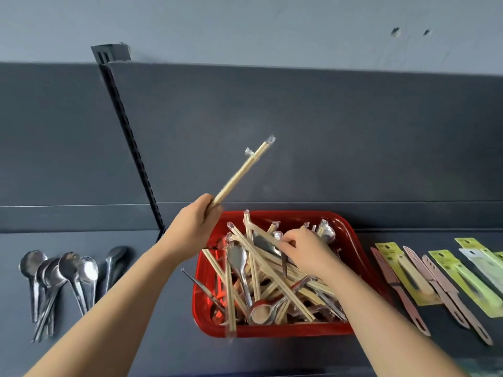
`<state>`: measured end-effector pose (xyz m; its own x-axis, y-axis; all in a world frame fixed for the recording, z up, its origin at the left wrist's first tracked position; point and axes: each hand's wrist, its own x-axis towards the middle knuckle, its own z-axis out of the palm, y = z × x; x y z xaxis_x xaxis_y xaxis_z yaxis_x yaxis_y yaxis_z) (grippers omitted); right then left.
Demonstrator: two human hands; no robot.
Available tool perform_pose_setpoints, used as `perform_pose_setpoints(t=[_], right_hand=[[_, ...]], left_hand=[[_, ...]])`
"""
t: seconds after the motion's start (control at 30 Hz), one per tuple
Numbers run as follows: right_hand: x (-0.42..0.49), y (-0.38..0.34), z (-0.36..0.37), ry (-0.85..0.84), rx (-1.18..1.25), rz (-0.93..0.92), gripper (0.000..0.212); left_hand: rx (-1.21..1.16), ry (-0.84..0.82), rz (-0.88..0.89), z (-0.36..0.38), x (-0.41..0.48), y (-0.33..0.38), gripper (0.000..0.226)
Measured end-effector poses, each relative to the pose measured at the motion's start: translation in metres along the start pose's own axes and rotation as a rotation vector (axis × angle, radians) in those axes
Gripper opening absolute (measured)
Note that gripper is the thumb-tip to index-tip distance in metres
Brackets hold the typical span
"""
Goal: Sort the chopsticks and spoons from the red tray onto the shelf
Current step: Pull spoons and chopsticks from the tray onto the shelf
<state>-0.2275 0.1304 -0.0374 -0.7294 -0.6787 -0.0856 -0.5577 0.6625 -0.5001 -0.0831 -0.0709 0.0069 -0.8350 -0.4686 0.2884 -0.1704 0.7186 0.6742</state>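
A person's left hand [194, 227], raised above the far-left corner of a red, round-cornered plastic tray [272, 332], is closed in a fist around the lower ends of pale bamboo chopsticks in clear plastic sleeves [239, 174]. These raised chopsticks angle up and away to the right, with crinkled sleeve tips at the top. The right hand [304, 248] is down inside the tray, knuckles up and fingers curled, its thumb and forefinger pinching at one of the heaped chopsticks [272, 270] near the far side; exactly which stick it has is hard to make out. The tray sits on a dark grey shelf [168, 336] and holds a criss-crossed tangle of sleeved bamboo sticks mixed with polished steel spoons [238, 261], bowls facing up and down. Well to the left of the tray, a loose cluster of matching steel spoons on the shelf [68, 270] lies fanned out, bowls away from the camera. Just right of the tray lie pink slotted plastic knives [446, 292] and yellow-green backing cards [462, 281], whose dark round logos and print are too blurred to read. Behind the tray's left side, a black slotted upright [122, 126] runs up the grey back panel.
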Motion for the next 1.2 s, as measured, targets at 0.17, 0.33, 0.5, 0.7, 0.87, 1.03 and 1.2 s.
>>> perform_pose_setpoints(t=[0.17, 0.33, 0.5, 0.7, 0.87, 1.03, 1.2], right_hand=[[-0.003, -0.02, 0.009, -0.087, 0.103, 0.029, 0.023], [-0.003, -0.039, 0.027, -0.045, -0.196, 0.087, 0.038], [0.002, -0.034, 0.022, -0.074, -0.127, 0.184, 0.035], [0.009, -0.036, 0.013, -0.03, 0.056, 0.187, 0.028], [0.02, -0.047, 0.022, -0.101, 0.007, 0.169, 0.04], [0.032, -0.057, 0.029, -0.141, -0.104, 0.232, 0.048], [0.035, -0.049, 0.021, -0.216, 0.005, 0.201, 0.043]], left_hand=[[0.271, -0.137, -0.143, -0.012, -0.003, -0.018, 0.029], [0.372, -0.072, -0.419, 0.001, -0.018, -0.038, 0.042], [0.097, -0.14, -0.524, 0.005, -0.004, -0.039, 0.053], [-0.066, -0.074, -0.54, 0.008, 0.002, -0.042, 0.078], [-0.001, 0.001, -0.491, 0.007, 0.002, -0.037, 0.045], [-0.113, 0.034, -0.391, -0.01, 0.005, -0.036, 0.021], [-0.294, 0.112, -0.325, -0.033, 0.012, -0.031, 0.025]])
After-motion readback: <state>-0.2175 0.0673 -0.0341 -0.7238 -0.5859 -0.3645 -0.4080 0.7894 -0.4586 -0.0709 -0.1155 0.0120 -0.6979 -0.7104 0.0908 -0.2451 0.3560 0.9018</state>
